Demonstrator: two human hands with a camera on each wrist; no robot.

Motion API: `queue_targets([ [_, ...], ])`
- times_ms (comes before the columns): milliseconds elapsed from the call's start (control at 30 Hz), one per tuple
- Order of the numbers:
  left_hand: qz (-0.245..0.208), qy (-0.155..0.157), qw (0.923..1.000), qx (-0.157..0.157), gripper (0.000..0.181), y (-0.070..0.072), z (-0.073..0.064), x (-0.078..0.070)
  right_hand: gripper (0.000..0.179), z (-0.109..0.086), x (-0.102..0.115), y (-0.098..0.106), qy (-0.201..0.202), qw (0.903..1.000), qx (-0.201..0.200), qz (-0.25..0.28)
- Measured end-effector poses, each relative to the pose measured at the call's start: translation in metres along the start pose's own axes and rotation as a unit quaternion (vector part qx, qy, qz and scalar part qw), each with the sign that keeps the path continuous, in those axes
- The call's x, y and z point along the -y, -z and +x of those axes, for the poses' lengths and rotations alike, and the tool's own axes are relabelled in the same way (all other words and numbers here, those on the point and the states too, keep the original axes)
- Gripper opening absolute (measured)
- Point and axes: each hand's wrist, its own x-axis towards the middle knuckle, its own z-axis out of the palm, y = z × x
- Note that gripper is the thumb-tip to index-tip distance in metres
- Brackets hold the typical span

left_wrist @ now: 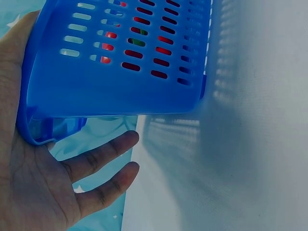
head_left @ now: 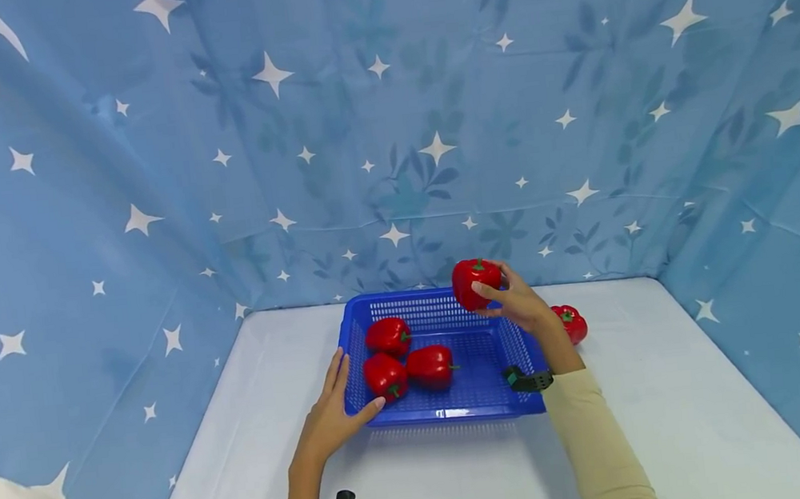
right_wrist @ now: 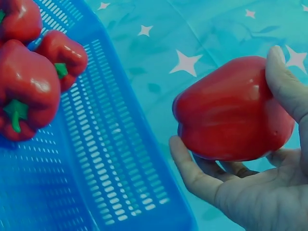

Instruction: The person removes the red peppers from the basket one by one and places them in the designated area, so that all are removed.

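My right hand [head_left: 521,302] grips a red bell pepper [head_left: 476,283] with a green stem, held up over the back right corner of a blue plastic basket [head_left: 452,413]. In the right wrist view the thumb and fingers wrap this pepper [right_wrist: 231,110]. My left hand [head_left: 331,413] rests at the basket's front left corner, thumb along the front rim and fingers along the left side. The left wrist view shows two of its fingers [left_wrist: 108,190] stretched out past the basket's slotted wall [left_wrist: 115,91]. Inside the basket, three red bell peppers [head_left: 431,367] lie together on the left.
Another red bell pepper [head_left: 570,325] sits on the white table [head_left: 676,416] right of the basket, partly hidden by my right forearm. A blue curtain [head_left: 388,122] with white stars hangs behind the table and along both sides.
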Motion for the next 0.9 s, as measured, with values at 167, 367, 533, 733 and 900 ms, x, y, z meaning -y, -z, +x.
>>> queue_targets([
  [167, 0.002, -0.004, 1.0, -0.007, 0.107, 0.001, 0.002, -0.001, 0.07, -0.01, 0.011, 0.014, 0.025, 0.9993, -0.025, 0.011],
  [367, 0.002, -0.003, 1.0, -0.005, 0.107, 0.001, 0.001, -0.001, 0.076, -0.024, 0.024, 0.034, 0.042, 0.9963, -0.069, 0.03],
  [533, -0.002, 0.004, 1.0, -0.003, 0.108, -0.001, -0.004, 0.0, 0.081, -0.038, 0.029, 0.052, 0.036, 0.9931, -0.107, 0.031],
  [733, -0.002, 0.002, 1.0, -0.007, 0.108, -0.003, -0.003, 0.0, 0.076, -0.05, 0.032, 0.073, 0.062, 0.9872, -0.141, 0.041],
  [900, -0.001, 0.004, 0.9999, -0.009, 0.106, -0.001, 0.0, -0.001, 0.078, -0.055, 0.029, 0.083, 0.092, 0.9755, -0.189, 0.064],
])
